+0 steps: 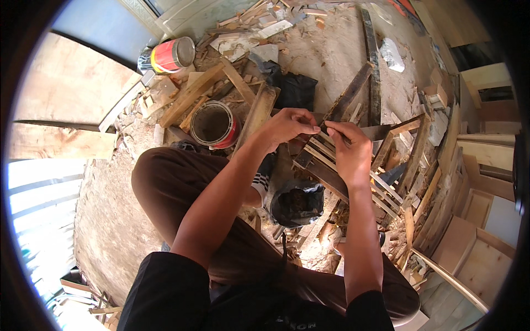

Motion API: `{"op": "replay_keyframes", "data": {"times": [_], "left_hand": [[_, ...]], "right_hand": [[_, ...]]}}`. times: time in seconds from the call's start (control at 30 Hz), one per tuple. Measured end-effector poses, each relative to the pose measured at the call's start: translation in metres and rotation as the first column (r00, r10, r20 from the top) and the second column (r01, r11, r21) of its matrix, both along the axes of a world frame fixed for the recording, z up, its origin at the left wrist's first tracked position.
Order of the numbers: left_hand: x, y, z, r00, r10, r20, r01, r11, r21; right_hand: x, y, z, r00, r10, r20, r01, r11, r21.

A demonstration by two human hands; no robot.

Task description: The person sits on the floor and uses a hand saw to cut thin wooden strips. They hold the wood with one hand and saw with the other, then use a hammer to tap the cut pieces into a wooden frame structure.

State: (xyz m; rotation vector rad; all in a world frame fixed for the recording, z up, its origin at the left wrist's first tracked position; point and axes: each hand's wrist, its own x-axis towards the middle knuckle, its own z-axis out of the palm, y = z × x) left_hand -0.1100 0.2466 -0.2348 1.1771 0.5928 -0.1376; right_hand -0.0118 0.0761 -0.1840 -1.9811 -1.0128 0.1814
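My left hand (pixel 287 130) and my right hand (pixel 353 150) meet almost fingertip to fingertip in front of me. Each has its thumb and fingers pinched together; whatever lies between them is too small to make out. Just beneath my fingers are thin wooden strips (pixel 322 158) and a dark wooden plank (pixel 327 177). Another dark, worn plank (pixel 354 91) slants up and away beyond the hands. Nearer my body, between my legs, an open black plastic bag (pixel 282 208) has dark contents that I cannot identify.
A red open bucket (pixel 231 134) stands left of my hands, and a red and yellow bucket (pixel 164 55) lies tipped over farther back. Scrap wood (pixel 194 95) and a black plastic sheet (pixel 298 91) cover the ground. Wooden frames (pixel 486 237) line the right side; plywood sheets (pixel 77 83) stand left.
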Motion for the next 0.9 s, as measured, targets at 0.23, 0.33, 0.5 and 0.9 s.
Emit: {"op": "replay_keyframes", "data": {"times": [0.23,0.33,0.5,0.9], "left_hand": [[0.0,-0.002,-0.008,1.0,-0.003,0.002,0.003,0.998,-0.057],[0.0,0.0,-0.012,0.999,-0.023,0.025,0.024,0.998,-0.058],[-0.001,0.002,-0.013,0.998,-0.023,0.056,0.027,0.996,-0.084],[-0.001,0.003,-0.012,0.998,-0.043,0.052,0.045,0.998,-0.049]], "right_hand": [[-0.011,0.0,-0.014,0.99,-0.119,-0.076,0.122,0.992,0.031],[-0.012,0.0,-0.011,0.995,-0.101,0.02,0.1,0.995,0.023],[-0.012,0.0,-0.01,0.996,-0.094,-0.007,0.094,0.995,0.027],[-0.012,0.003,-0.013,0.997,-0.056,0.047,0.055,0.998,0.038]]}}
